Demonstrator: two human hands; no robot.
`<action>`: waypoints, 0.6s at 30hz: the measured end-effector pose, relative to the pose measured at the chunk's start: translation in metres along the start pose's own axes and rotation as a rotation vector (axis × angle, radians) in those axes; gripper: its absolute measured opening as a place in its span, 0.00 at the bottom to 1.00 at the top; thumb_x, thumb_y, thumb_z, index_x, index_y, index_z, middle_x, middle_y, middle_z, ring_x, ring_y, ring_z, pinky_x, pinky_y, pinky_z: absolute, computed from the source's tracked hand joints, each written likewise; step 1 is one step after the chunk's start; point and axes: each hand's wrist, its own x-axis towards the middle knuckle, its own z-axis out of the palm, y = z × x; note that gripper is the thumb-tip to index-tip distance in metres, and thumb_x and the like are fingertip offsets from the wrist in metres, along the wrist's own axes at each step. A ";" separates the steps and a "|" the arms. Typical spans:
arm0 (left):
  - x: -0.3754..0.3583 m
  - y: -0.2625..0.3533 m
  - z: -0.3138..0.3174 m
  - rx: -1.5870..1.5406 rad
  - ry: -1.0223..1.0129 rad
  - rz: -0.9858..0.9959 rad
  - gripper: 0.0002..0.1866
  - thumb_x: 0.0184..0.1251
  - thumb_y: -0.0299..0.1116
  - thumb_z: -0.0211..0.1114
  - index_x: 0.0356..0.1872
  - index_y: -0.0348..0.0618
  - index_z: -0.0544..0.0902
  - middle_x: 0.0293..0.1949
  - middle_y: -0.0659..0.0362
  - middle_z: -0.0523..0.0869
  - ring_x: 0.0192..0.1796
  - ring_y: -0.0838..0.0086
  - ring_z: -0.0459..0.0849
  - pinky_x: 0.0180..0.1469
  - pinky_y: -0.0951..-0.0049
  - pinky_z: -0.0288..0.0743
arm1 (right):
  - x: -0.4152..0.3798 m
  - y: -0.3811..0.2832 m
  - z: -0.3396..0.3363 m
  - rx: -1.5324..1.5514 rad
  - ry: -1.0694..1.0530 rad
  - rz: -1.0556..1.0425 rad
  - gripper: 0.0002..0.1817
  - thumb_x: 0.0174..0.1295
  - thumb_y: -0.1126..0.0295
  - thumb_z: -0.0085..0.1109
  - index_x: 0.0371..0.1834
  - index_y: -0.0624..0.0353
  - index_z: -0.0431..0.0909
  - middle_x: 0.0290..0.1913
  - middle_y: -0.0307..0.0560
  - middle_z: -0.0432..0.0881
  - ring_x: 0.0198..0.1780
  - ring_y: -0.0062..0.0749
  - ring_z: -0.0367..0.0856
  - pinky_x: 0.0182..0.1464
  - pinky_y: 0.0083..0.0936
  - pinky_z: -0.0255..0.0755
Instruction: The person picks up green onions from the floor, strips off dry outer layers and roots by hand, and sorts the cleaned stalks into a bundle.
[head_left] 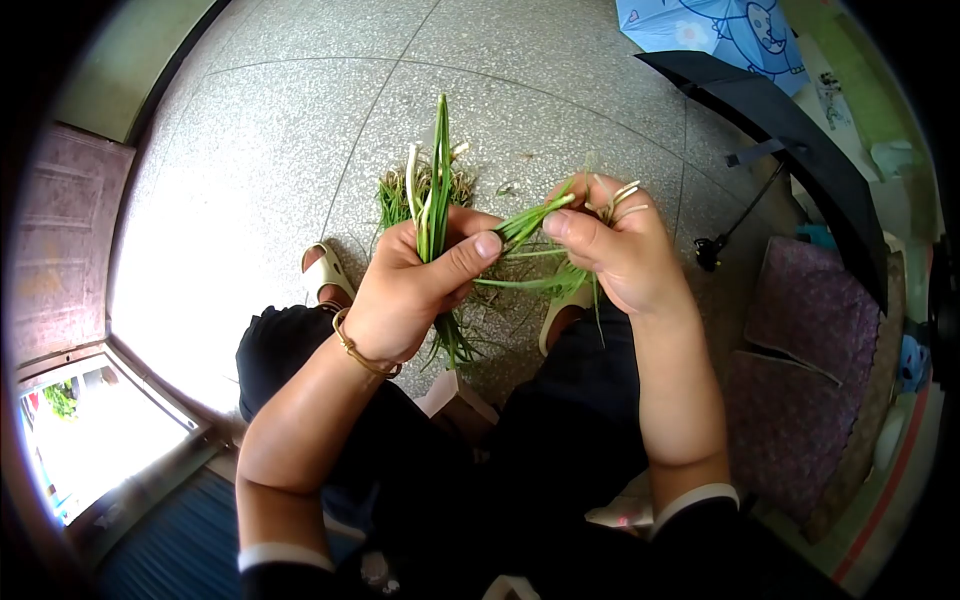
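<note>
My left hand [415, 275] is closed around an upright bunch of green chives [438, 190] with pale stem ends; their leaves hang out below the fist. Its thumb and fingers also meet a few chives [528, 225] that stretch across to my right hand [625, 245]. My right hand pinches these at its thumb tip, and several thin pale-ended stems [622, 198] stick out between its fingers. Loose green leaves [560, 280] dangle under it. Beyond my left hand, a pile of chives [395, 203] with brownish ends lies on the floor, partly hidden by that hand.
Speckled tile floor [280, 130] spreads ahead, with my slippered feet [325, 272] on it. An open black umbrella [800, 150] and a blue patterned umbrella [700, 30] stand at the upper right. Purple patterned fabric [800, 380] lies at right. A door [75, 230] is at left.
</note>
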 end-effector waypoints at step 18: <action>-0.001 -0.003 0.000 0.096 0.065 0.104 0.09 0.59 0.34 0.64 0.35 0.39 0.81 0.17 0.71 0.73 0.17 0.89 0.61 0.19 0.86 0.52 | -0.001 -0.001 -0.014 0.164 -0.021 -0.026 0.01 0.54 0.75 0.51 0.27 0.59 0.69 0.19 0.32 0.63 0.17 0.11 0.56 0.17 0.10 0.49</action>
